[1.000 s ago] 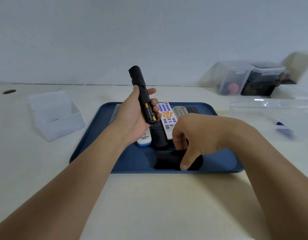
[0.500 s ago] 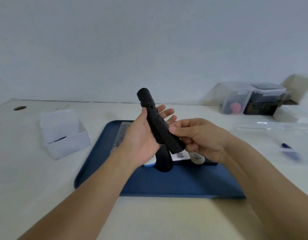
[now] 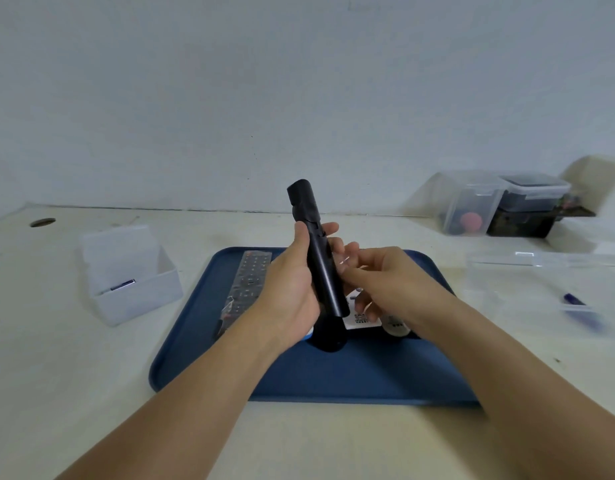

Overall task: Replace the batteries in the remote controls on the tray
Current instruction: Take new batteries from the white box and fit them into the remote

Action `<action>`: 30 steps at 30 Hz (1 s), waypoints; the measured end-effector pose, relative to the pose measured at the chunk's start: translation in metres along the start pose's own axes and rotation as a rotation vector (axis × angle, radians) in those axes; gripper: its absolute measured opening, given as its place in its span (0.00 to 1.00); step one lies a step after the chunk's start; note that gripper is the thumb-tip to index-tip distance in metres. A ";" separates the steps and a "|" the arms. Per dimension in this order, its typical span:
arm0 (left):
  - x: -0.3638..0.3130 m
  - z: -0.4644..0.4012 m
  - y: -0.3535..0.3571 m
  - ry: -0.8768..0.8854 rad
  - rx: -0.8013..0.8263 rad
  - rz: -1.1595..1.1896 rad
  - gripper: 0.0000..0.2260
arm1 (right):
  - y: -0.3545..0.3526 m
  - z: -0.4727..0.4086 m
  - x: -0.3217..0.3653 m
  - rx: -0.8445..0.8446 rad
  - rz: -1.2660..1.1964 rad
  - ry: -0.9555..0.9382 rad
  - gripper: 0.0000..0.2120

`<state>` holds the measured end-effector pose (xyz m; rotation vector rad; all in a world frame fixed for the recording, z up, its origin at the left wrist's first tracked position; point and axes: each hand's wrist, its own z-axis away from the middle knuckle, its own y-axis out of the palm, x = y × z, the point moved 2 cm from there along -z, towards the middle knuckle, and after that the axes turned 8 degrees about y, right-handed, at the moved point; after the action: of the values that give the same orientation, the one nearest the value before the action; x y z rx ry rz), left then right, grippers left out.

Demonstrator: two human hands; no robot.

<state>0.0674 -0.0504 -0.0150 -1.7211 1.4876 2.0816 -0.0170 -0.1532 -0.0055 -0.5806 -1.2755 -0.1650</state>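
Holding the black remote [image 3: 318, 258] upright above the tray [image 3: 195, 327] in my left hand [image 3: 288, 299], fingers wrapped round it, I press my right hand [image 3: 385, 282] against its back, thumb on the cover, apparently seating it closed.

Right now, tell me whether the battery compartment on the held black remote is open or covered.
Covered: the black remote, gripped by the left hand, shows a smooth back with no batteries visible. Whether the cover has latched, cannot tell.
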 end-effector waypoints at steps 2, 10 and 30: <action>0.003 0.000 0.002 0.053 -0.034 -0.067 0.22 | 0.006 0.002 0.002 0.010 -0.002 -0.025 0.14; -0.007 -0.003 0.001 0.068 -0.016 -0.030 0.27 | 0.008 0.005 0.005 0.169 -0.078 -0.001 0.15; -0.029 -0.001 -0.014 0.504 0.022 -0.762 0.20 | -0.044 -0.014 0.005 -0.137 -0.329 -0.269 0.10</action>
<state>0.0871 -0.0289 -0.0008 -2.4020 0.6895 1.2953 -0.0224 -0.1963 0.0112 -0.5179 -1.6270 -0.4630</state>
